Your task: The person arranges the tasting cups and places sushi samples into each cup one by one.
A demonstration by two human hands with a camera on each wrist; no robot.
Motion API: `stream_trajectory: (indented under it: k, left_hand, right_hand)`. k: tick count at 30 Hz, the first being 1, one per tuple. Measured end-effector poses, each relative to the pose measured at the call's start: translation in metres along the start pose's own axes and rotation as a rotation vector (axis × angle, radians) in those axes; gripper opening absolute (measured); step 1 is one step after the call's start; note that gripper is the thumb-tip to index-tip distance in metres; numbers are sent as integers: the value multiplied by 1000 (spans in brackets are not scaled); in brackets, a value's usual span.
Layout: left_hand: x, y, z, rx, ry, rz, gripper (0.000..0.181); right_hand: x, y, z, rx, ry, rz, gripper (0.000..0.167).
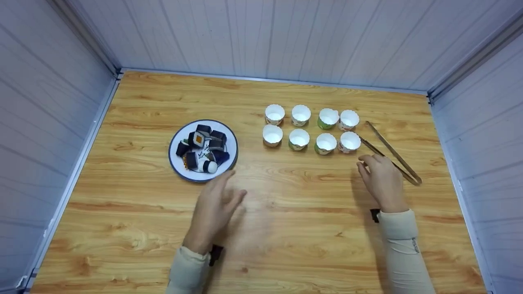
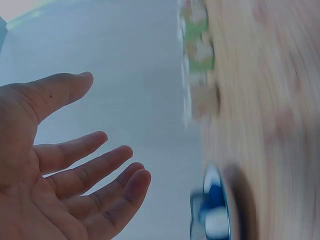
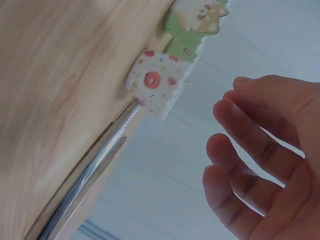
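My left hand (image 1: 212, 206) hovers just in front of a blue-rimmed white plate (image 1: 175, 165) bearing several sushi pieces (image 1: 197, 139). Its fingers are spread and relaxed, and nothing is in it, as the left wrist view also shows. On the right, my right hand (image 1: 383, 181) is over the table beside metal tongs (image 1: 394, 153), whose arms point away from me. Loosely bent, its fingers (image 3: 217, 190) hold nothing. Two rows of paper baking cups (image 1: 326, 143) stand between plate and tongs; the nearest to the right hand is a donut-patterned cup (image 3: 152, 82).
Light panel walls (image 1: 253, 36) close in the wooden table (image 1: 269, 245) at the back and both sides. The tongs lie close to the right end of the cup rows. The plate sits left of the cups, with bare wood between them.
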State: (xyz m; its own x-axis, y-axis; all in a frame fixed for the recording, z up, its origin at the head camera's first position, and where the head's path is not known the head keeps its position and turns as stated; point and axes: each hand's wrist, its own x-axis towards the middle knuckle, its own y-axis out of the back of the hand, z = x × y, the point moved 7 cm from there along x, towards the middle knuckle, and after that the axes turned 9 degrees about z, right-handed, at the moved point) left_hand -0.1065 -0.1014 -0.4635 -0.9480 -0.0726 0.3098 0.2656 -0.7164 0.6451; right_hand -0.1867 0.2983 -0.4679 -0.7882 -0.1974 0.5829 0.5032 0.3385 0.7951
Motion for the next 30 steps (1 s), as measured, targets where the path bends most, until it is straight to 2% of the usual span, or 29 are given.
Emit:
stream_trajectory:
  k: [4,8,14,18,21,26,30]
  left_hand:
    - [5,21,-30,16,96,43,51]
    - [11,35,-67,82,247,27,54]
    - [11,38,-121,139,489,-50,70]
    - [9,34,-143,126,595,-91,71]
    - [11,32,-153,114,637,-105,69]
    - [16,31,-160,99,629,-80,66]
    - [19,31,-163,82,638,-64,62]
  right_hand:
    - [0,2,13,-19,-29,-8,12]
    - [1,2,30,-33,-81,-44,13]
    - [-3,-6,67,-20,-212,-149,18]
    - [-9,-14,97,-29,-285,-240,29]
    - [-16,-20,118,-40,-327,-305,37]
    - [-23,-29,141,-61,-377,-350,42]
    - [-24,-37,151,-66,-399,-404,56]
